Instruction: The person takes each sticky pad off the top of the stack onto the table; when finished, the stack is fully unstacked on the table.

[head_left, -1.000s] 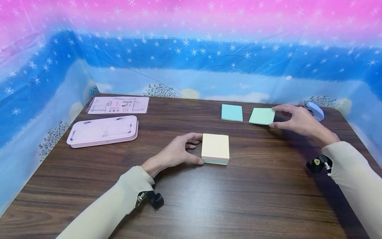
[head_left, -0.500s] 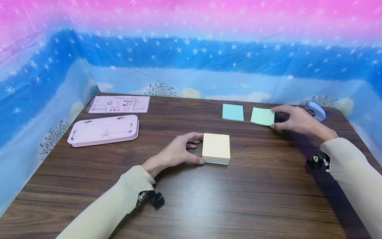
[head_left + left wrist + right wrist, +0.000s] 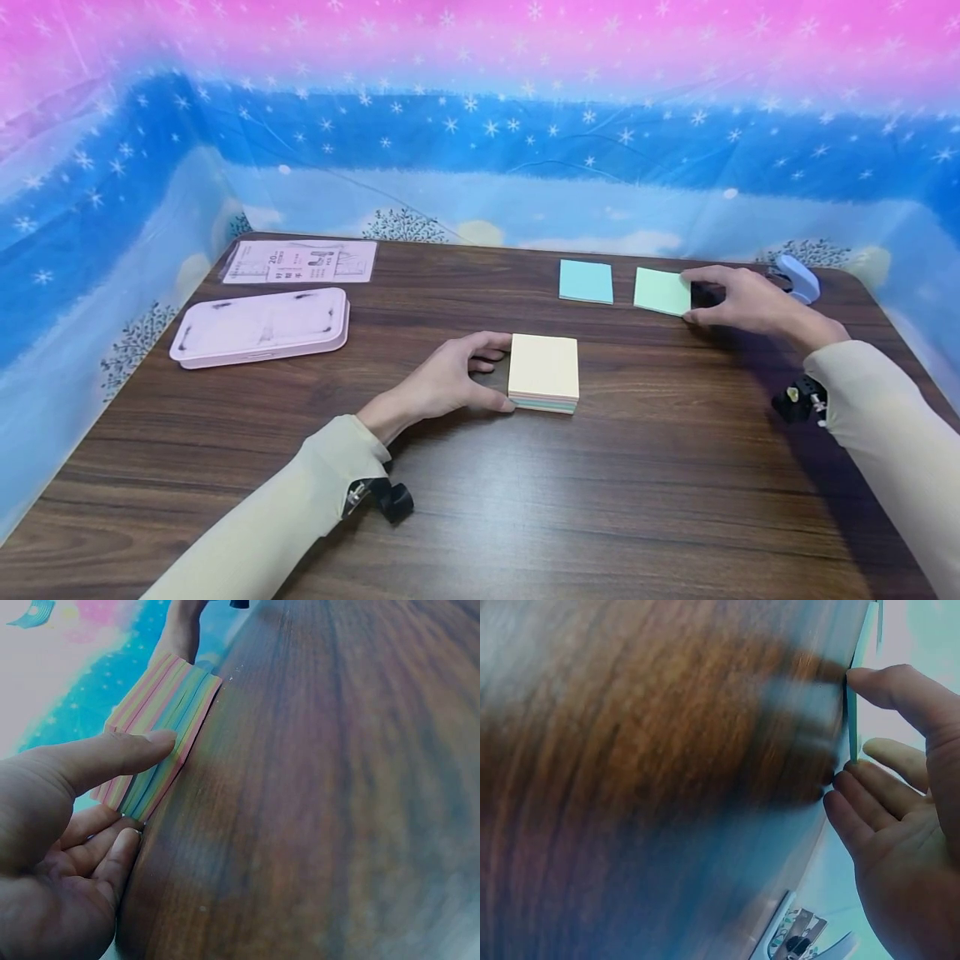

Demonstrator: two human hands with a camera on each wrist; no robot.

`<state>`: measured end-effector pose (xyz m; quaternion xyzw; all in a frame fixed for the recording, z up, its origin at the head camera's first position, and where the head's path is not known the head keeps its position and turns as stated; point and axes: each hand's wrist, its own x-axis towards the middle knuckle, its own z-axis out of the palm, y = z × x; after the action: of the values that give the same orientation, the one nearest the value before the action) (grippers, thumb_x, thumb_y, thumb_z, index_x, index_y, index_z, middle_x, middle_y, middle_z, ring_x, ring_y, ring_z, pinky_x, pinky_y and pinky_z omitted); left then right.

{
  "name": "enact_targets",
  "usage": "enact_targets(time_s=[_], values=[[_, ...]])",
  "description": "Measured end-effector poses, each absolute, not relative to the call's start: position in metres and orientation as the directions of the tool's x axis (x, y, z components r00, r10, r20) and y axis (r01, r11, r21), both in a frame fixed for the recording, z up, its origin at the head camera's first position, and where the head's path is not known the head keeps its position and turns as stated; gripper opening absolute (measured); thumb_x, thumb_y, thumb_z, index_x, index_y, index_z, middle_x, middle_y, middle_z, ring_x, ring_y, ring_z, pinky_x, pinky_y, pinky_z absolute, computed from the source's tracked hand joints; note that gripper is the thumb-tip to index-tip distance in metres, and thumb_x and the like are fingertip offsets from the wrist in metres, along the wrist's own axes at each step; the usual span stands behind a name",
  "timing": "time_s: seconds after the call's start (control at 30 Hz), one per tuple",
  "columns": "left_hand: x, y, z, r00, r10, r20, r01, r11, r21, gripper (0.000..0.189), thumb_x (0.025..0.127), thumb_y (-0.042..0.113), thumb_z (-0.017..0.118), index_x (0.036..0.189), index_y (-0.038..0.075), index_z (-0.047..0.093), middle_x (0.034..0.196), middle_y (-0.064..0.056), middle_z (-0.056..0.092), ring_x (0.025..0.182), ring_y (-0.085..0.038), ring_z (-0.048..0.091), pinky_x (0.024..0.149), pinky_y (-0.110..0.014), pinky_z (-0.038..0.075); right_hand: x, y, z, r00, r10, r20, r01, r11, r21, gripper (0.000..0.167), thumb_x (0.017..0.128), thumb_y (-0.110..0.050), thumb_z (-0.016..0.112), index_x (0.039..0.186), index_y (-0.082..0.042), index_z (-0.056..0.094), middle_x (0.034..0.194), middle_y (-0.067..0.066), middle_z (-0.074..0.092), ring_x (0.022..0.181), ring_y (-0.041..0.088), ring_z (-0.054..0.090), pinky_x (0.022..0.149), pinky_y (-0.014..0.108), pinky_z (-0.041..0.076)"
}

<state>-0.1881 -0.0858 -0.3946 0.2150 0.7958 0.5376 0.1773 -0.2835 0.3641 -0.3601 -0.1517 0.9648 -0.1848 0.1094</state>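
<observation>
My left hand [image 3: 442, 379] grips the left side of a thick stack of pale-yellow-topped sticky notes [image 3: 543, 367], thumb at its near left corner and forefinger at the far one. Coloured layers show along the stack's edge [image 3: 169, 712] in the left wrist view. My right hand [image 3: 750, 302] holds a thin light-green sticky note pad [image 3: 662, 291] by its right side, between thumb and fingers. Edge-on in the right wrist view, the green pad [image 3: 853, 720] lies close over the table. Left of it rests a turquoise sticky note pad [image 3: 586, 282].
A pink pencil case [image 3: 258, 327] lies on the left of the wooden table [image 3: 480, 517], with a packaged ruler set [image 3: 300, 262] behind it. Beyond my right hand stands a light-blue tool with a metal part [image 3: 798, 279], like a stapler. Patterned cloth [image 3: 480, 133] hangs behind the table.
My right hand has shifted the green pad slightly to the right and turned it a little, widening its gap from the turquoise pad. My left hand stays at the stack.
</observation>
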Motion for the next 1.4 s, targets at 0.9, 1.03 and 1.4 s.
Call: enact_targets(time_s=[0.9,1.03,1.4], values=[[-0.188,-0.086,-0.393,-0.843,0.536,-0.050,0.155,0.331,0.931,0.086,0.078,0.008,0.094,0.153,0.003,0.053,0.147,-0.016,0.058,0.130,-0.031,0.060,0.112,-0.038,0.049,-0.239,0.289,-0.326,-0.885,-0.446,0.138,-0.449,0.733,-0.511,0.069,0.097,-0.032,0.080,0.159,-0.017,0.052,0.162,0.011,0.047,0.139,0.047,0.050,0.110,0.068,0.042],[-0.187,-0.087,-0.392,-0.843,0.535,-0.051,0.154,0.333,0.930,0.086,0.078,0.009,0.094,0.154,0.003,0.052,0.147,-0.016,0.058,0.130,-0.031,0.060,0.112,-0.039,0.049,-0.226,0.274,-0.322,-0.878,-0.438,0.193,-0.466,0.690,-0.554,0.066,0.097,-0.029,0.081,0.157,-0.020,0.055,0.158,0.008,0.051,0.136,0.042,0.056,0.112,0.062,0.044],[-0.187,-0.086,-0.392,-0.843,0.535,-0.053,0.154,0.335,0.930,0.085,0.079,0.009,0.093,0.154,0.003,0.052,0.147,-0.016,0.058,0.130,-0.031,0.060,0.112,-0.040,0.049,-0.195,0.246,-0.322,-0.863,-0.452,0.226,-0.490,0.640,-0.592,0.063,0.097,-0.028,0.082,0.154,-0.022,0.058,0.154,0.004,0.056,0.141,0.034,0.052,0.112,0.062,0.043]])
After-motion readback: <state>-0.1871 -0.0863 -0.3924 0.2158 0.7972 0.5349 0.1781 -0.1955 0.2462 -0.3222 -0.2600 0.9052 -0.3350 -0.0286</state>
